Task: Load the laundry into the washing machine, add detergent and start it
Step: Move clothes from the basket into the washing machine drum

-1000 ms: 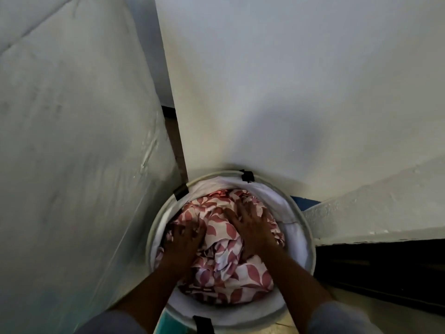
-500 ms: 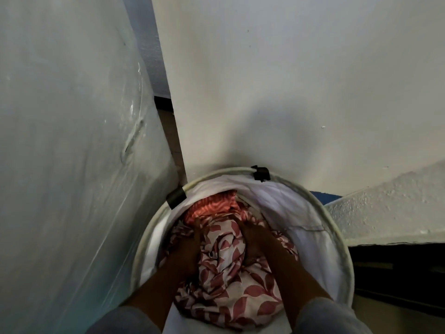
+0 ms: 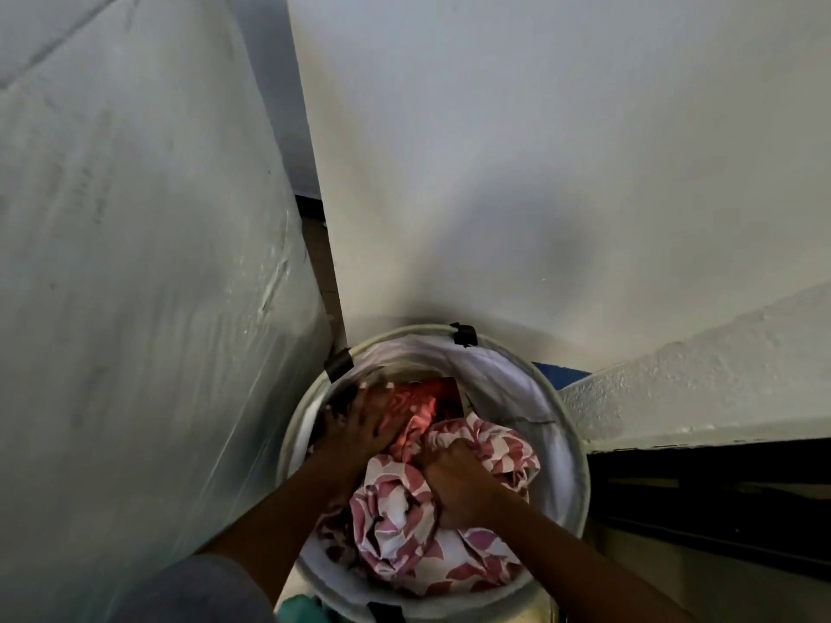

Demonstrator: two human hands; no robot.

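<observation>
A round white laundry basket (image 3: 564, 424) stands on the floor in a corner, seen from above. Inside lies a bunched white cloth with pink leaf print (image 3: 404, 528). Behind it an orange-red patterned cloth (image 3: 420, 404) shows near the basket's far side. My right hand (image 3: 458, 483) is closed in a fist on the leaf-print cloth. My left hand (image 3: 355, 427) lies flat with fingers spread on the orange-red cloth at the basket's left side. No washing machine or detergent is in view.
A large white plastic-wrapped panel (image 3: 135, 285) leans close on the left, touching the basket. A white wall (image 3: 539, 173) rises behind. A rough white ledge (image 3: 701, 388) with a dark gap (image 3: 719, 501) under it lies to the right.
My right hand has closed on the leaf-print cloth and pulled it toward me and right. My left hand slid to the far left, and the orange-red cloth is more exposed.
</observation>
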